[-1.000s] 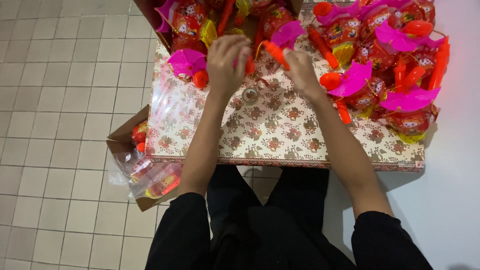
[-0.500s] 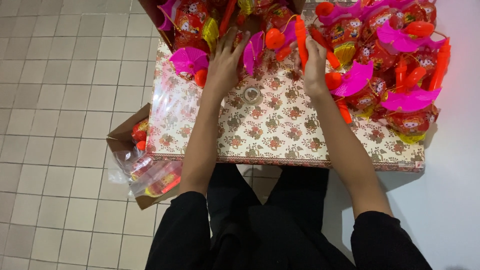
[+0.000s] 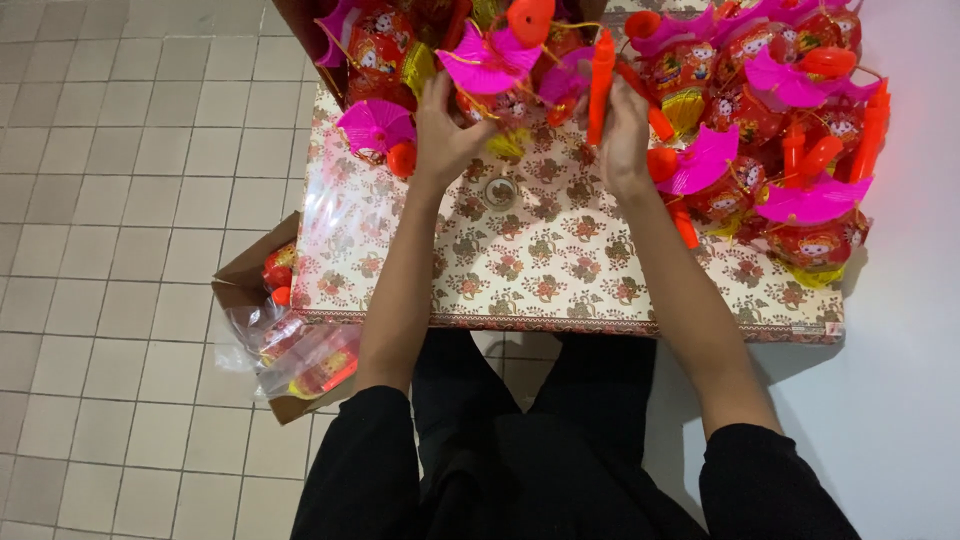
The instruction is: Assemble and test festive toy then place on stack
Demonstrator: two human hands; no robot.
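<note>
I see my left hand pinched around a hanging ornament at the far edge of the table, fingers closed on the gold cord and the tassel just under a pink fan. My right hand is closed around a red stick that stands nearly upright from the same cluster. The ornament hangs above the floral cloth, among a pile of like pieces.

I judge it light and flimsy: the fan looks like thin pleated plastic or paper that would crease under a squeeze, and the round red charm looks hollow and glossy, so somewhat slippery. The cords are thin and tangle easily. The stick seems the one stiff part, so it and the cord knot are the safest places to grip, not the fan.

A small roll of tape lies flat on the cloth between my wrists. To the left, below the table, an open carton holds clear bags of more red pieces.
</note>
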